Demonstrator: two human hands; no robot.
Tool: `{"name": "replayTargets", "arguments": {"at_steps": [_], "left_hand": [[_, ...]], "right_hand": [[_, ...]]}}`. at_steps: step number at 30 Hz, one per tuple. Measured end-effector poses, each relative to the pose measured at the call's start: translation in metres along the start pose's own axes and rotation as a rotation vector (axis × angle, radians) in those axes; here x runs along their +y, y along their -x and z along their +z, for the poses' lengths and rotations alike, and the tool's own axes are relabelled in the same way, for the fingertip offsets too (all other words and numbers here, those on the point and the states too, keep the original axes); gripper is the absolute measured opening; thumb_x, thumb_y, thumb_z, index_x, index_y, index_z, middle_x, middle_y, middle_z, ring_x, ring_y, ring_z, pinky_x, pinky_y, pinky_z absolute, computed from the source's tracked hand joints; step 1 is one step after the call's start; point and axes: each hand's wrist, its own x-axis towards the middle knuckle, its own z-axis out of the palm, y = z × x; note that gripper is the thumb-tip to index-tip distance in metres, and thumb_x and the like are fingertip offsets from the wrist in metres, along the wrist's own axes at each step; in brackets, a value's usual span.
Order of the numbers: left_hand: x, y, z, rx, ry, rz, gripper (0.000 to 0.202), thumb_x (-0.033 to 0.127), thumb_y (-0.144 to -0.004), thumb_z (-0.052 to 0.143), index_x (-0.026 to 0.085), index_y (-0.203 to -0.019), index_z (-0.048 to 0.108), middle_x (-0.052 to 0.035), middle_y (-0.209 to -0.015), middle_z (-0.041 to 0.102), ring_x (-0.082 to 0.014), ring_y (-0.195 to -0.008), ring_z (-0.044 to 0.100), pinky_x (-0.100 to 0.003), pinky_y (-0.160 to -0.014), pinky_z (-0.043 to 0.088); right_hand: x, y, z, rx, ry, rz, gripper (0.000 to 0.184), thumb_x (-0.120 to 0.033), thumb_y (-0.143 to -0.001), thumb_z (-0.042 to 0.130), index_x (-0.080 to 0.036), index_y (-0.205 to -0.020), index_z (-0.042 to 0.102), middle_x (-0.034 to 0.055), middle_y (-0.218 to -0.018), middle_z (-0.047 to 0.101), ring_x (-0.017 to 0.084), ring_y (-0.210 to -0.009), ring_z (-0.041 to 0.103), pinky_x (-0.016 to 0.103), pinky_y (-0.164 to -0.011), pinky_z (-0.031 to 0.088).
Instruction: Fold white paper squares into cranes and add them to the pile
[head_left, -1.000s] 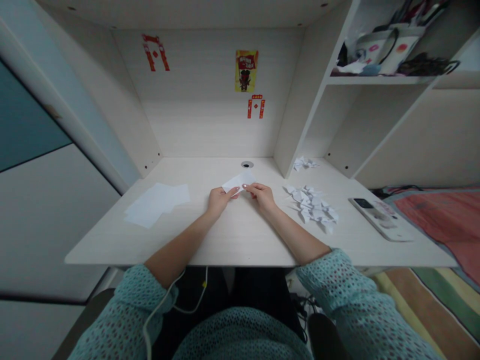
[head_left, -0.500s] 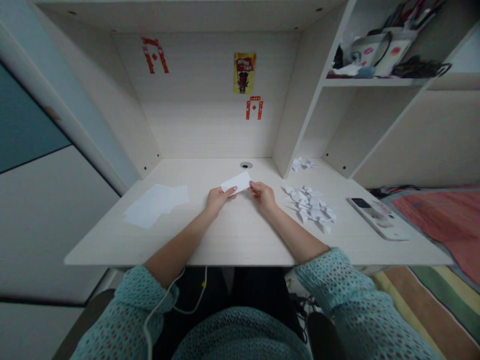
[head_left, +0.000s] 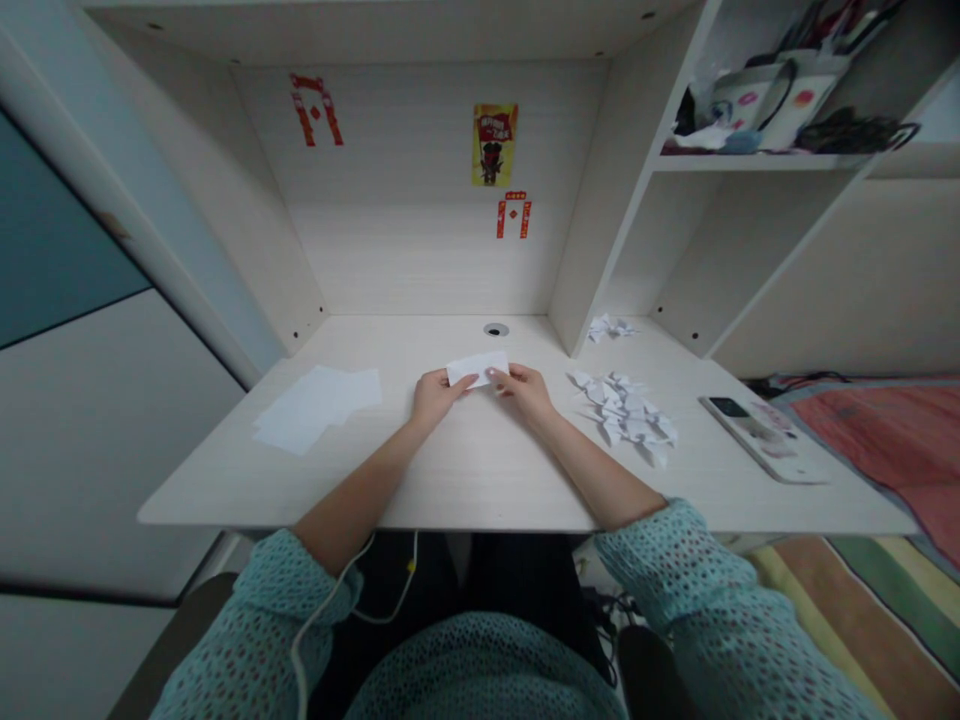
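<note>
A bedroom: a desk (head_left: 480,480) beside what looks like striped bedding (head_left: 840,600).

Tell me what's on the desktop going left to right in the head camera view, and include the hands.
Spread of white paper sheets → left hand → held white paper → right hand → larger pile of folded paper pieces → smartphone.

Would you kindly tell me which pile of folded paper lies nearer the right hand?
The larger pile, beside the right hand; the smaller pile lies farther back by the upright divider.
</note>
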Motion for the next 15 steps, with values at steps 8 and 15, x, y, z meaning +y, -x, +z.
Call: {"name": "replayTargets", "arguments": {"at_steps": [8, 15], "left_hand": [[0.011, 0.0, -0.005, 0.042, 0.1, -0.019, 0.031, 0.044, -0.063, 0.071, 0.014, -0.071, 0.069, -0.0053, -0.072, 0.068, -0.0158, -0.068, 0.059, -0.023, -0.06, 0.041], [0.005, 0.004, 0.001, -0.06, 0.101, -0.057, 0.027, 0.041, -0.064, 0.07, 0.015, -0.072, 0.071, -0.0055, -0.072, 0.068, -0.0148, -0.069, 0.058, -0.023, -0.06, 0.038]], "right_hand": [[0.01, 0.006, 0.009, -0.173, 0.171, 0.066, 0.039, -0.051, -0.058, 0.071, -0.013, -0.061, 0.068, 0.0007, -0.049, 0.057, 0.007, -0.043, 0.035, 0.024, -0.043, 0.022], [0.009, 0.013, 0.019, -0.078, 0.019, 0.055, 0.04, -0.052, -0.059, 0.07, -0.012, -0.064, 0.068, 0.0045, -0.057, 0.063, 0.009, -0.047, 0.041, 0.024, -0.046, 0.028]]}}
